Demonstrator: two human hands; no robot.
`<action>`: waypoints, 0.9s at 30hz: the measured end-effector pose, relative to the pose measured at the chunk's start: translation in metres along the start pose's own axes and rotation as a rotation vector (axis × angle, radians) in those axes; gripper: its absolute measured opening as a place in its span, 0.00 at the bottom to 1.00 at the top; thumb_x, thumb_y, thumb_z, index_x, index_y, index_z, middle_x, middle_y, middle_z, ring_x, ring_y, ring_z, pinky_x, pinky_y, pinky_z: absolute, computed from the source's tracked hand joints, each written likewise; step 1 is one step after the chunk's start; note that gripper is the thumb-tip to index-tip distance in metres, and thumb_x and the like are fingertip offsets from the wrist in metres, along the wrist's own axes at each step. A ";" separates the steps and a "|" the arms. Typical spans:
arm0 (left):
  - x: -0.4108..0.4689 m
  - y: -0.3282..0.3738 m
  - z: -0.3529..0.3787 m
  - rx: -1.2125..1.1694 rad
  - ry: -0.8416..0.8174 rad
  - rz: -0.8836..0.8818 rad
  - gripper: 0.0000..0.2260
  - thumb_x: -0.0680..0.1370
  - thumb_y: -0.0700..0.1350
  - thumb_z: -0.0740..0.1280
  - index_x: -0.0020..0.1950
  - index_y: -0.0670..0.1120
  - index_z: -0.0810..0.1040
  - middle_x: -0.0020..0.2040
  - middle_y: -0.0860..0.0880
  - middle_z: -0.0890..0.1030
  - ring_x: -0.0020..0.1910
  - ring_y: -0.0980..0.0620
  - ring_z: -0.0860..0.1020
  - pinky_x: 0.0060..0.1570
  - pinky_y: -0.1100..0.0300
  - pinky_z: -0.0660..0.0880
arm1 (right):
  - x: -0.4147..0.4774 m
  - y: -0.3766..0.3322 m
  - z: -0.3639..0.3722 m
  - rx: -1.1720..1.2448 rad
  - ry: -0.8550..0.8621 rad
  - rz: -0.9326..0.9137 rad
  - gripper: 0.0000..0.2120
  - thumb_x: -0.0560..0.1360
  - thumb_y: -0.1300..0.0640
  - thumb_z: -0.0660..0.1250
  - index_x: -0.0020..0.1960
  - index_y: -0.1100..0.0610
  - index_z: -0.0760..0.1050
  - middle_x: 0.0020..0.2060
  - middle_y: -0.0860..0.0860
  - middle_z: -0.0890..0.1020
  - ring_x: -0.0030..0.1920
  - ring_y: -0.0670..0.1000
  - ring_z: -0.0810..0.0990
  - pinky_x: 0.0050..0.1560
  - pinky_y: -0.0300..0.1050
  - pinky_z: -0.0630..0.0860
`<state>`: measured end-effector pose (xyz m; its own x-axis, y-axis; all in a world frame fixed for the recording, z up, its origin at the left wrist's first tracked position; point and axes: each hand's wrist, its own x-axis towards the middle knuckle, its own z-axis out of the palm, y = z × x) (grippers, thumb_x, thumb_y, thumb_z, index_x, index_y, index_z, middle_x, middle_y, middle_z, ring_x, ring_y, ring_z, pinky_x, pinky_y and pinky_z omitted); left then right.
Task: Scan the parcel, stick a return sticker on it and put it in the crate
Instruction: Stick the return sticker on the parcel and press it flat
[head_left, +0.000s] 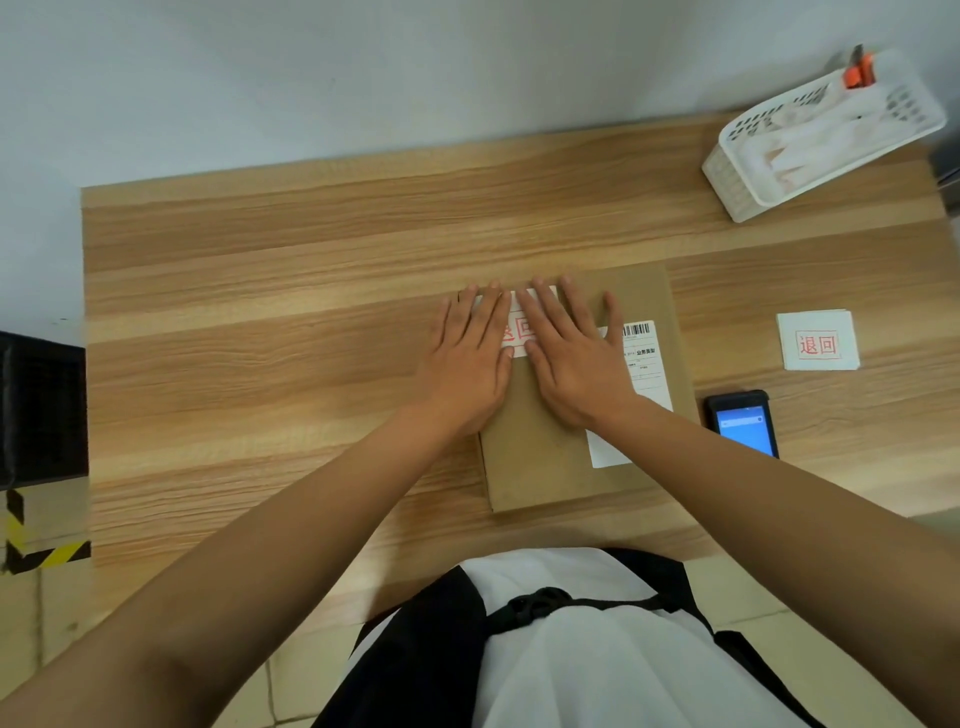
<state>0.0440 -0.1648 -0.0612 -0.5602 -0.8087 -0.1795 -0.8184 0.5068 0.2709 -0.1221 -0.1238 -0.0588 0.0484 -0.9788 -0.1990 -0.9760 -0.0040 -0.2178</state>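
**Sticker pressed onto parcel**

One flat brown cardboard parcel (550, 452) lies on the worktop (260, 322), bearing one white barcode label (647, 364). The left hand (467, 358) and right hand (576, 358) lie flat on one red-printed return sticker (519, 327), fingers (545, 306) extended, slightly apart, gripping nothing. One sticker stack (818, 343), one handheld scanner (745, 423), one white basket (821, 140).

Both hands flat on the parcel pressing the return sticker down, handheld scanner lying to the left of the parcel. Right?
Not quite. In the head view the scanner lies to the right of the parcel, not the left. Both the left hand and the right hand do press the return sticker flat.
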 end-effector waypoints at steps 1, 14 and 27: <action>-0.001 -0.001 0.000 -0.007 0.003 0.000 0.28 0.81 0.51 0.46 0.80 0.41 0.57 0.81 0.43 0.60 0.80 0.42 0.56 0.78 0.44 0.48 | -0.002 0.002 0.001 -0.006 0.008 0.007 0.27 0.83 0.47 0.45 0.81 0.50 0.53 0.81 0.48 0.58 0.81 0.54 0.51 0.75 0.69 0.46; -0.024 -0.031 -0.004 -0.047 0.032 -0.126 0.29 0.82 0.56 0.46 0.82 0.47 0.50 0.82 0.48 0.53 0.81 0.44 0.49 0.78 0.46 0.43 | -0.019 0.041 -0.017 -0.048 -0.004 0.194 0.30 0.82 0.41 0.47 0.82 0.48 0.48 0.82 0.46 0.50 0.82 0.53 0.43 0.77 0.66 0.41; -0.059 -0.005 0.000 0.005 -0.083 -0.167 0.36 0.77 0.69 0.46 0.81 0.55 0.38 0.82 0.48 0.39 0.80 0.44 0.37 0.77 0.43 0.38 | -0.057 0.005 -0.001 0.032 -0.019 0.219 0.31 0.80 0.36 0.49 0.81 0.42 0.49 0.82 0.49 0.50 0.82 0.54 0.43 0.77 0.66 0.40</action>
<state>0.0816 -0.1194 -0.0519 -0.4252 -0.8544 -0.2988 -0.9013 0.3695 0.2261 -0.1297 -0.0680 -0.0472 -0.1598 -0.9516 -0.2625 -0.9563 0.2152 -0.1977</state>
